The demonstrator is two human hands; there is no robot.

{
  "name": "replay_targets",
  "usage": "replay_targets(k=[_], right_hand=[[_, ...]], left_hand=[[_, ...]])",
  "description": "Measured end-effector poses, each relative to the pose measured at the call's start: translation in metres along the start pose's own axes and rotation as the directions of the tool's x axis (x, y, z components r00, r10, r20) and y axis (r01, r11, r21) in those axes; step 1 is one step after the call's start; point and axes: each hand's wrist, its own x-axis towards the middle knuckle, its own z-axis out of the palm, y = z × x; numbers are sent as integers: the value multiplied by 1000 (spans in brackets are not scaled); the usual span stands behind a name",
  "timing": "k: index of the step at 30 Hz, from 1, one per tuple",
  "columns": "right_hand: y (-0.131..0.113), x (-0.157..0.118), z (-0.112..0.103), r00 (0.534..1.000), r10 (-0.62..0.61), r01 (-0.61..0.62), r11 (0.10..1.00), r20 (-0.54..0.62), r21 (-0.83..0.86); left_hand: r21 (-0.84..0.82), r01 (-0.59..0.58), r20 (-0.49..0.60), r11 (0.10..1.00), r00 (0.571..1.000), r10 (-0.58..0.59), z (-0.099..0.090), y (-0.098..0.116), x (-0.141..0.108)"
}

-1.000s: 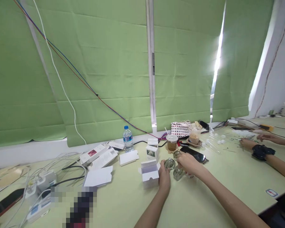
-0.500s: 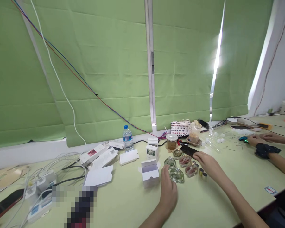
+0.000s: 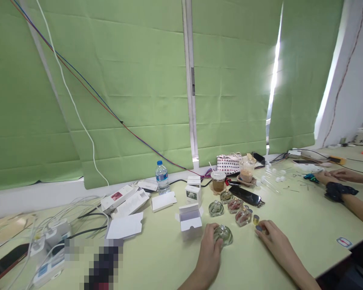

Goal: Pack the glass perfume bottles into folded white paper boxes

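Observation:
My left hand (image 3: pixel 210 251) is closed around the side of a round clear-glass perfume bottle (image 3: pixel 225 235) on the table. To the right, my right hand (image 3: pixel 272 239) pinches a small dark-topped bottle cap (image 3: pixel 258 228) between thumb and fingers. Just beyond those fingertips stands a gold cap (image 3: pixel 255 220). Behind the held bottle are several more glass bottles: a greenish one (image 3: pixel 215 208), and two with pink inside, a nearer one (image 3: pixel 243 217) and a farther one (image 3: pixel 235 205). An open white box (image 3: pixel 191 227) stands left of the bottles.
A black phone (image 3: pixel 245 195) lies behind the bottles. Two drink cups, one lidded (image 3: pixel 218 181), and a water bottle (image 3: pixel 162 177) stand farther back. White cartons (image 3: pixel 130 203) and tangled cables (image 3: pixel 87 201) are on the left. Another person's hands (image 3: pixel 329 176) work at the right.
My right hand has let go of the phone, which now lies flat, and has moved nearer to pinch a cap. My left hand has drawn one glass bottle toward me.

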Motion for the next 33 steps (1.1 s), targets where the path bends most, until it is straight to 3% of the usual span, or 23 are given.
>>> replay_targets(k=[2, 5, 8, 10, 15, 18, 23, 28, 33], right_hand=[[-8, -12, 8, 999, -6, -1, 982, 36, 188], [-27, -25, 16, 992, -18, -46, 873, 127, 486], [-47, -30, 19, 975, 10, -137, 814, 223, 564], [-55, -30, 19, 972, -11, -109, 863, 233, 494], [-60, -28, 25, 966, -173, 129, 967, 194, 220], [-54, -26, 30, 957, -215, 185, 970, 193, 160], [-35, -20, 30, 981, -194, 194, 978, -5, 71], [-26, -30, 33, 942, -314, 295, 943, -121, -151], [-35, -43, 57, 931, -361, 347, 920, -55, -181]], left_hand=[[3, -7, 35, 1000, 999, 7, -9, 0, -9], [16, -50, 73, 999, 996, 49, -20, 0, -19], [31, -90, 90, 995, 992, 87, -25, 2, -24], [31, -94, 79, 995, 993, 92, -25, 4, -25], [26, -99, 53, 995, 994, 98, -24, 5, -24], [20, -106, 49, 994, 993, 105, -24, 5, -24], [17, -105, 42, 994, 994, 104, -24, 3, -24], [16, -83, 32, 996, 996, 83, -24, 3, -25], [-6, -70, 14, 998, 997, 70, -23, 4, -25]])
